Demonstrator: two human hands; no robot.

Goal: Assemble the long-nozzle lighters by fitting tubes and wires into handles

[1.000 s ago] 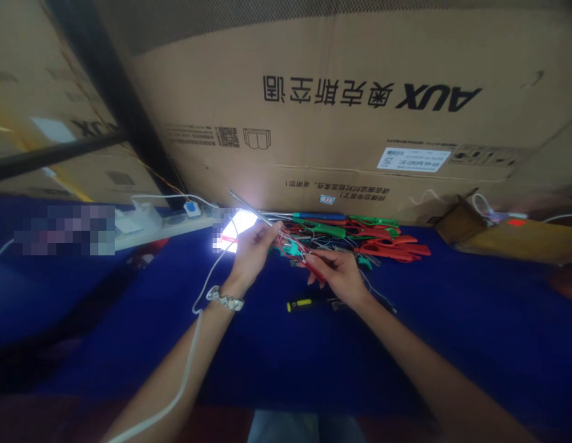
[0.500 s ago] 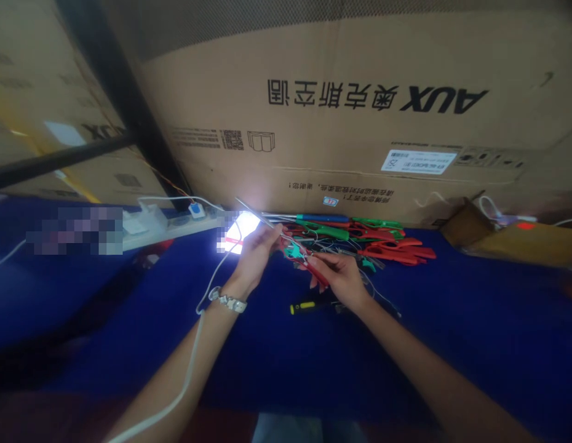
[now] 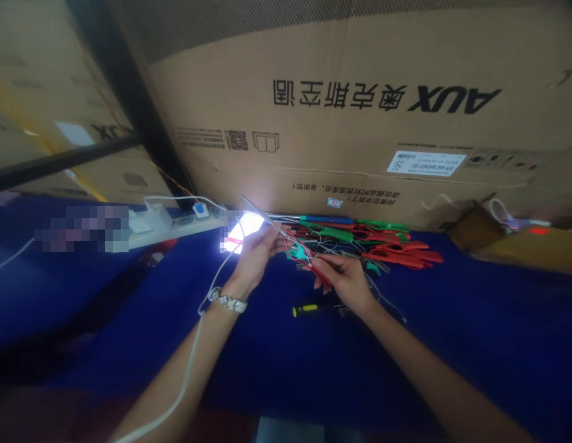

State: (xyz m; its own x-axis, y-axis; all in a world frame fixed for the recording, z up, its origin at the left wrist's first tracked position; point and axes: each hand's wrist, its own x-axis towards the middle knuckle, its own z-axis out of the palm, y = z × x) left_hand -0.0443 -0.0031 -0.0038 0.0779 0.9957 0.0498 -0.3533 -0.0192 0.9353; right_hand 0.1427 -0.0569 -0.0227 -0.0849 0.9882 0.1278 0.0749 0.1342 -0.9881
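Observation:
My left hand (image 3: 256, 257) has its fingers closed around the dark metal shaft of a long red-handled tool (image 3: 323, 272); the tool's exact kind is unclear. The shaft slants up and left past the fingers. The red handle end is gripped by my right hand (image 3: 350, 283), partly covered by its fingers. Thin wire and a small teal piece (image 3: 297, 251) show between the hands, and I cannot tell whether they belong to the tool. Behind lies a pile of tools, with a blue handle (image 3: 329, 219), a green handle (image 3: 336, 234) and several red handles (image 3: 406, 253).
A bright glowing screen (image 3: 242, 234) stands behind my left hand. A white power strip (image 3: 175, 223) is on the left; a white cable (image 3: 192, 363) runs along my left forearm. A yellow-and-black tool handle (image 3: 307, 308) lies on the blue cloth (image 3: 277, 357). Large cardboard box (image 3: 341, 135) behind.
The view has shifted slightly, so the background sits a little farther right. Both hands keep the same grip on the red-handled tool.

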